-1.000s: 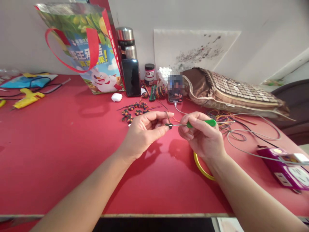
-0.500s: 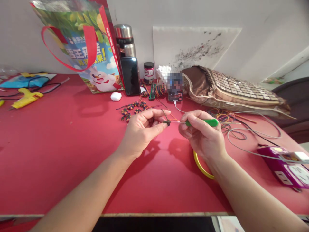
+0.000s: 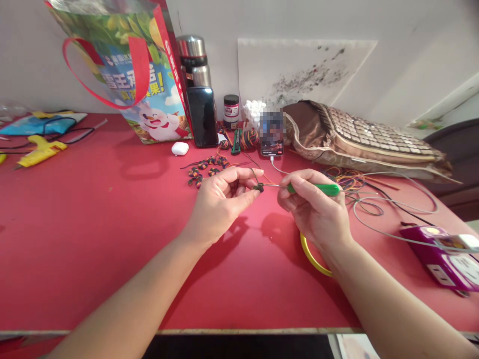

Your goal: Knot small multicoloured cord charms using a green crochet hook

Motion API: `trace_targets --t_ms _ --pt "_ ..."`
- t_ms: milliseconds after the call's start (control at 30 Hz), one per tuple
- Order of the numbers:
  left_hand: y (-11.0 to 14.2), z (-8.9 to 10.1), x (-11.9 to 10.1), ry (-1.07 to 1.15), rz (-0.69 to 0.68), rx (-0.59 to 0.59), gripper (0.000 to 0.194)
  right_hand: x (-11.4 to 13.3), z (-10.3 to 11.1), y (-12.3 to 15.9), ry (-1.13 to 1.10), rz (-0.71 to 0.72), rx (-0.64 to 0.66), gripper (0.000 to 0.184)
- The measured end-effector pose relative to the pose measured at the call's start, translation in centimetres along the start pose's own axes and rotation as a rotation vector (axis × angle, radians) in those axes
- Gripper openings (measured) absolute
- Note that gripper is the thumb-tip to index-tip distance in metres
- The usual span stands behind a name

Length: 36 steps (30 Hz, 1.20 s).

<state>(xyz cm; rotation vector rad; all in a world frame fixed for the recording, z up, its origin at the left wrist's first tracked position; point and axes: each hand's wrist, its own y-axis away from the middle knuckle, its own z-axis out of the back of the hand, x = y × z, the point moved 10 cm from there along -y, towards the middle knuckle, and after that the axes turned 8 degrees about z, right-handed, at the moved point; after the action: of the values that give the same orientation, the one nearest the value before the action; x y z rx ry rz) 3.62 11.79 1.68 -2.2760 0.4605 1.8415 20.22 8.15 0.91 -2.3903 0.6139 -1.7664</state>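
Between the thumb and fingers of my left hand (image 3: 226,199) is a small dark piece of crochet (image 3: 259,188), with a strand of yarn looped up over the fingers. My right hand (image 3: 316,204) grips the green handle of a crochet hook (image 3: 329,190). The hook's thin metal shaft points left and its tip meets the crochet piece; the tip itself is too small to make out. Beyond my left hand lie several small multicoloured crocheted pieces (image 3: 193,172). Under my right wrist, partly hidden, is a yellow ring (image 3: 312,259).
At the back stand a printed bag (image 3: 157,99), a steel flask (image 3: 194,50), a black phone (image 3: 202,119), a jar (image 3: 231,110), a yarn ball (image 3: 249,139) and a lit phone (image 3: 272,142). A yellow glue gun (image 3: 41,151) lies left; a brown cushion (image 3: 359,139) and purple power strip (image 3: 441,254) sit right.
Both hands stay almost in place. The crochet piece has turned slightly in my left fingers, and the hook has shifted a little at it.
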Motion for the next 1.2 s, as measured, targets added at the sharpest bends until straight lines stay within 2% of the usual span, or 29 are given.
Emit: trace_targets --t_ms 300,600,933,1200 --pt "-0.08 0.16 0.13 0.007 0.009 -0.012 0.022 0.04 -0.27 -0.03 0.005 0.014 0.05 0.021" --pt "0.12 0.18 0.11 -0.033 0.021 -0.027 0.023 0.0 -0.32 -0.01 -0.027 -0.002 0.046 0.018" --pt "-0.07 0.25 0.49 0.035 0.041 -0.025 0.024 -0.26 -0.2 0.11 -0.074 -0.032 -0.008 0.014" --pt "-0.17 0.29 0.76 0.055 0.064 -0.023 0.027 -0.13 -0.32 0.05 -0.105 -0.055 0.002 0.015"
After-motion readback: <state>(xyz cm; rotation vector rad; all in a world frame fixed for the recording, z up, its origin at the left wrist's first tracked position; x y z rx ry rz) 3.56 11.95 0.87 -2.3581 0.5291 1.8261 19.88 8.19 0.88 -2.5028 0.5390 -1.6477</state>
